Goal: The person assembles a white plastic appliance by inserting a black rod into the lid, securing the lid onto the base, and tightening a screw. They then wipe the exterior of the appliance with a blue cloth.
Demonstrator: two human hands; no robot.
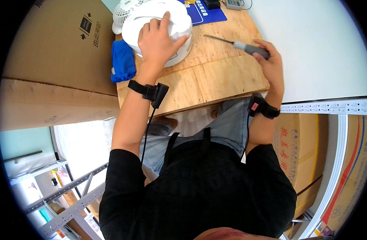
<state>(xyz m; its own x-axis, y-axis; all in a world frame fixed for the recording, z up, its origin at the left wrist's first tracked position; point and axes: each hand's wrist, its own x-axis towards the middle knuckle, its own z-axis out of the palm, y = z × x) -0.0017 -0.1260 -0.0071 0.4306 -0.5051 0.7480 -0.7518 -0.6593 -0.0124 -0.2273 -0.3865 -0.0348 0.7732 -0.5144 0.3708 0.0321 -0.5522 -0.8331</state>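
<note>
white fan (pixel 159 24) top cut off by frame edge, screwdriver (pixel 239 45) handle partly hidden in right hand (pixel 269 62)

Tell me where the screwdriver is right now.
In the head view the screwdriver is in the right hand, above the wooden table, its shaft pointing left toward the white fan housing under the left hand.

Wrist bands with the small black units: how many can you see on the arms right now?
2. One wrist band sits on the left wrist, behind the left hand resting on the white fan housing. The other wrist band is on the right wrist, below the right hand holding the screwdriver.
</note>
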